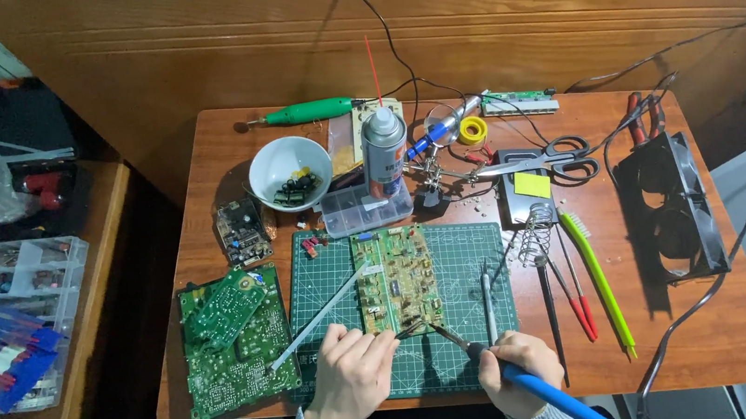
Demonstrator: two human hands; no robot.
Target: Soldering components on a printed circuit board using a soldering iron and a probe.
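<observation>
left hand point(351, 379) bare | right hand point(522, 368) bare | sleeves grey ribbed knit

Glossy wooden table point(226, 151); matt rubbery green mat point(463, 255); blue plastic iron handle point(553, 395).

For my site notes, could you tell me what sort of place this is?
Probably a home electronics repair bench: a soldering iron in the right hand, circuit board on a cutting mat, and a bowl of components.
</observation>
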